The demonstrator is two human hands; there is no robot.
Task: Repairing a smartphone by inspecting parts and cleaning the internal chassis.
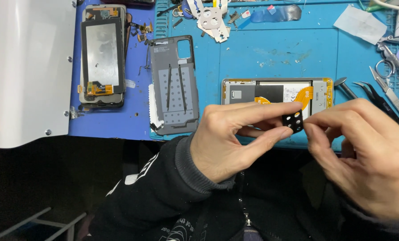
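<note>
An opened phone (pixel 277 96) is laid on the blue mat (pixel 275 49), its inside bared: a battery with a white label and an orange flex cable are seen within its frame. Left of it a grey back cover (pixel 173 85) is laid inner side up, and further left a screen assembly (pixel 102 56) is rested on a second phone body. Far on the mat small parts and a white camera bracket (pixel 210 20) are scattered. At the right edge tweezers (pixel 380 102) and scissors (pixel 389 60) are laid.

Just near of the opened phone, above the mat's near edge, a small black camera cover (pixel 293 121) with round holes is held. It is pinched narrowly between thumb and forefinger of the left hand (pixel 228 140), the wrist sleeved in black. The right hand (pixel 364 156) is brought against the cover's right edge, its fingertips touching it, fingers curled.
</note>
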